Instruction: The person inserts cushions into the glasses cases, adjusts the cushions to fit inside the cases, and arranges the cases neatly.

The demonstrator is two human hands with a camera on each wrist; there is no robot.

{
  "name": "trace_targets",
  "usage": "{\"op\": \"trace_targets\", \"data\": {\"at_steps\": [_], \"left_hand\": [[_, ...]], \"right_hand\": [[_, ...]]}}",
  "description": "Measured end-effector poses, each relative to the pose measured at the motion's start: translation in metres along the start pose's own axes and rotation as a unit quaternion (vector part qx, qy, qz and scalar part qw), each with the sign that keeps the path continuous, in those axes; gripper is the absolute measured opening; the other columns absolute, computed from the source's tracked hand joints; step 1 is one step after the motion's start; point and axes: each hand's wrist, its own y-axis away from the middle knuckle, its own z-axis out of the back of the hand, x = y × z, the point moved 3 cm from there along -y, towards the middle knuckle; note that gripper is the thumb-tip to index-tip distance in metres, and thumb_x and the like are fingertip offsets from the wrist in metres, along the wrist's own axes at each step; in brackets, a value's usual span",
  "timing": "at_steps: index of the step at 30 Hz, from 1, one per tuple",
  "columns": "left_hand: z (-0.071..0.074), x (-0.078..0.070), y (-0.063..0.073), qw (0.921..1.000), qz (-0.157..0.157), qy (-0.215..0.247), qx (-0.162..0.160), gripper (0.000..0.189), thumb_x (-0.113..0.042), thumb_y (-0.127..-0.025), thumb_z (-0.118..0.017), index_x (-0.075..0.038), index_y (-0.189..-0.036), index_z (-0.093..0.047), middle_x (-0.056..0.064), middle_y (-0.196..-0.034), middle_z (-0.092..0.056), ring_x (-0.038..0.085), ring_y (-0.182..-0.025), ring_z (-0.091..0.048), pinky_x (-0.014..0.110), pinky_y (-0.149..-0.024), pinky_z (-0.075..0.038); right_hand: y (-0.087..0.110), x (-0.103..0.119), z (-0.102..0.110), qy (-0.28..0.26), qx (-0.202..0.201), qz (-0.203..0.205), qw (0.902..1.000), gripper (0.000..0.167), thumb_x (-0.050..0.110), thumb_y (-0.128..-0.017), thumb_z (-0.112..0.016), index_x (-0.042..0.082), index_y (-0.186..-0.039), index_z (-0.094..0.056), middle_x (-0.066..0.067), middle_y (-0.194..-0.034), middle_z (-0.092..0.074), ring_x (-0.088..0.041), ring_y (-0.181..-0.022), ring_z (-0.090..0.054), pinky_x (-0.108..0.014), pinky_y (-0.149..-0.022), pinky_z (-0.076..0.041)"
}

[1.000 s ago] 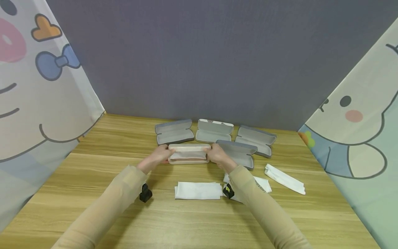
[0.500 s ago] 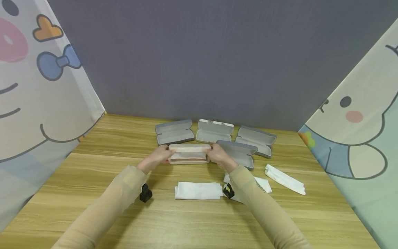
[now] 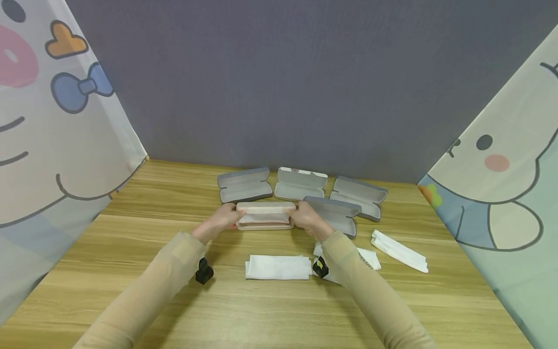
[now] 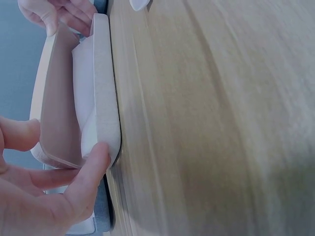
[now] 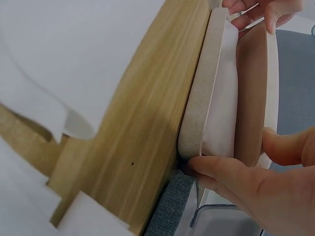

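A beige glasses case (image 3: 265, 206) sits on the wooden table, its lid partly raised. Inside it lies a folded white cloth (image 3: 264, 218), also visible in the right wrist view as a pale cloth (image 5: 222, 93). My left hand (image 3: 221, 216) grips the left end; in the left wrist view the thumb is on the lid and a finger presses the lower half of the case (image 4: 106, 83). At the opposite end my right hand (image 3: 307, 218) holds the case the same way, thumb on the lid in the right wrist view and fingers at the base.
Behind stand more open glasses cases: a grey one (image 3: 245, 185), a white one (image 3: 300, 190), and two grey ones (image 3: 358, 198) at the right. In front lie a folded white cloth (image 3: 279, 267), a partly hidden cloth (image 3: 368, 258) and a rolled cloth (image 3: 398, 250).
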Motion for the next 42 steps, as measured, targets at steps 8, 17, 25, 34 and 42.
{"op": "trace_targets", "data": {"at_steps": [8, 17, 25, 34, 42], "left_hand": [[-0.0003, 0.0010, 0.0005, 1.0000, -0.003, -0.003, 0.001, 0.055, -0.021, -0.103, -0.040, 0.014, -0.143, -0.027, 0.030, -0.146, -0.035, 0.041, -0.134, -0.040, 0.047, -0.106, -0.043], [-0.0009, 0.0016, 0.0010, 0.9999, -0.006, 0.004, 0.008, 0.056, -0.021, -0.103, -0.040, 0.014, -0.144, -0.024, 0.032, -0.147, -0.033, 0.043, -0.135, -0.037, 0.048, -0.106, -0.042], [-0.0006, 0.0039, 0.0009, 1.0000, -0.004, -0.004, 0.006, 0.060, -0.023, -0.102, -0.041, 0.014, -0.145, -0.022, 0.032, -0.149, -0.029, 0.044, -0.136, -0.035, 0.049, -0.107, -0.042], [-0.0008, 0.0050, 0.0004, 0.9998, -0.005, 0.013, 0.015, 0.060, -0.022, -0.103, -0.041, 0.014, -0.146, -0.019, 0.032, -0.149, -0.028, 0.044, -0.137, -0.034, 0.048, -0.107, -0.042], [-0.0002, 0.0056, 0.0012, 0.9999, -0.006, 0.010, 0.010, 0.057, -0.020, -0.102, -0.043, 0.013, -0.144, -0.024, 0.031, -0.145, -0.035, 0.042, -0.133, -0.040, 0.047, -0.104, -0.045]], "right_hand": [[0.0003, -0.0013, -0.0001, 0.006, 0.001, -0.001, 1.0000, 0.030, 0.022, -0.101, -0.047, -0.006, -0.106, -0.058, 0.004, -0.050, -0.028, -0.008, -0.040, -0.012, -0.023, -0.038, -0.018], [0.0008, -0.0009, -0.0015, 0.005, -0.011, 0.007, 0.9999, 0.025, 0.017, -0.100, -0.050, -0.006, -0.102, -0.060, -0.001, -0.059, -0.040, -0.012, -0.047, -0.030, -0.024, -0.044, -0.030], [0.0015, -0.0013, -0.0037, -0.026, -0.018, 0.024, 0.9992, 0.020, 0.010, -0.098, -0.052, -0.007, -0.106, -0.056, -0.019, -0.095, -0.057, -0.024, -0.082, -0.051, -0.029, -0.072, -0.043], [0.0014, -0.0018, -0.0036, -0.030, -0.020, 0.030, 0.9989, 0.018, 0.007, -0.096, -0.054, -0.009, -0.104, -0.057, -0.018, -0.097, -0.056, -0.022, -0.082, -0.049, -0.027, -0.068, -0.044], [0.0006, -0.0022, -0.0057, -0.046, -0.014, 0.028, 0.9984, 0.031, 0.007, -0.097, -0.053, -0.012, -0.122, -0.051, -0.018, -0.100, -0.056, -0.021, -0.083, -0.051, -0.029, -0.072, -0.046]]}}
